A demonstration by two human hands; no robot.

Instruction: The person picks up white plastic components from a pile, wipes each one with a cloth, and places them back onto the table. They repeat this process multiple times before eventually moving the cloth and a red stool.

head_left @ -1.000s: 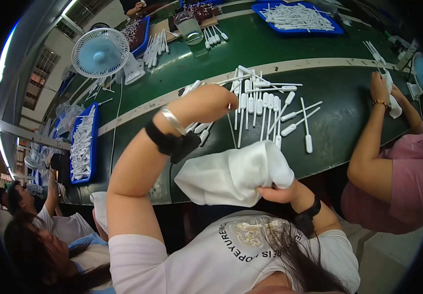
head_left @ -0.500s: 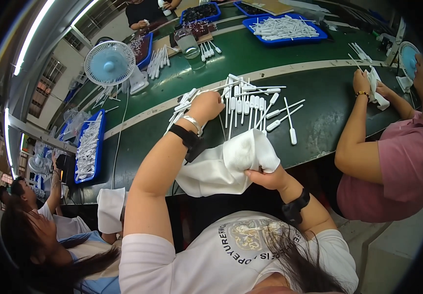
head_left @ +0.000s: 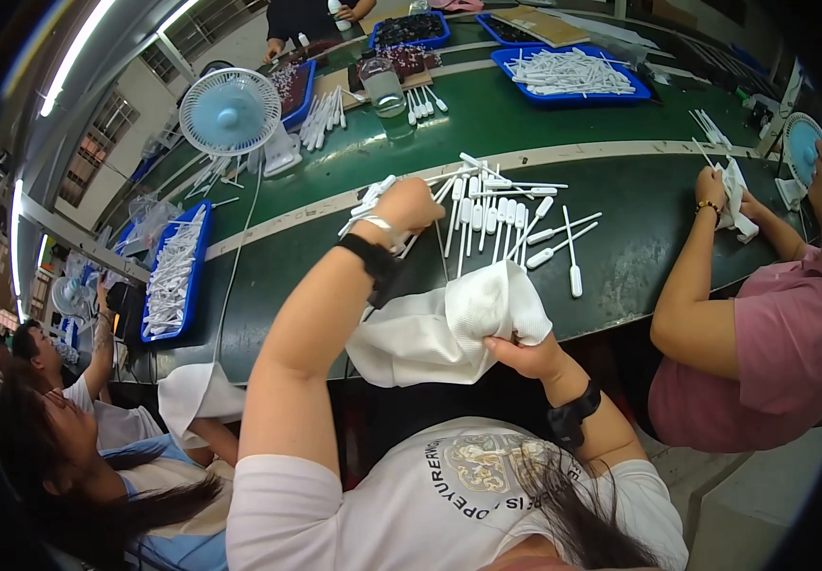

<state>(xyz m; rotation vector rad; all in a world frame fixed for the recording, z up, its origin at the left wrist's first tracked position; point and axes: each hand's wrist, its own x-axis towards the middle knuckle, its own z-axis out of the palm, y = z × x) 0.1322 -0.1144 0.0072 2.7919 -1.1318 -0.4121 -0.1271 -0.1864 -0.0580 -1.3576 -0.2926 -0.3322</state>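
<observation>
Fingers of the left hand (head_left: 407,205) are bent inward beside a loose pile of white droppers (head_left: 511,217); whether they are clamped on a stem cannot be told, since the back of the hand hides the grip. Fingers of the right hand (head_left: 525,358) are clamped on a bunched white cloth (head_left: 411,333), thumb outermost (the others are mostly hidden). The droppers lie just beyond the cloth on the dark green surface (head_left: 639,214), several with stems crossed. The step in hand appears to be the gathering of droppers, with the cloth held ready; the next move would seem to call for freeing pieces from the crossed stems while the right hand steadies the cloth. Farther out stand a blue tray (head_left: 199,264) of similar pieces at left, a fan (head_left: 228,116) and, at right, a co-worker in a pink sleeve (head_left: 773,314).
</observation>
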